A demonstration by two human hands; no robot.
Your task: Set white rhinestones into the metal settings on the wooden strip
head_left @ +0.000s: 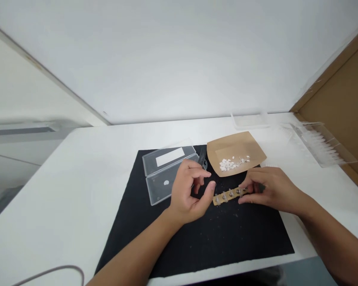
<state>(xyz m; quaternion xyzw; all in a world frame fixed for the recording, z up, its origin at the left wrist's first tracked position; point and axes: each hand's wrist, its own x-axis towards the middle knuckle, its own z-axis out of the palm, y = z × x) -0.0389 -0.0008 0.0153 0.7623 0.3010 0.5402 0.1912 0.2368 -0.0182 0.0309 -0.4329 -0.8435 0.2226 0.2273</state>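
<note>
A narrow tan strip (227,196) lies over the black mat, bearing a row of several small clear pieces with shiny round metal parts. My right hand (267,188) pinches it near its right end between thumb and fingers. Just left of the strip, my left hand (189,190) hovers with thumb and index finger apart and nothing between them. Behind the left hand rests an open, hinged clear plastic case (155,186) with a white label (170,157) in its lid. The left hand and forearm cover part of this case.
A tan paper tray (226,147) holding small white bits (226,164) sits at the mat's back right. The black mat (220,246) has specks on it. Clear plastic racks (319,145) stand by a brown panel at right. A cable (62,267) lies at front left.
</note>
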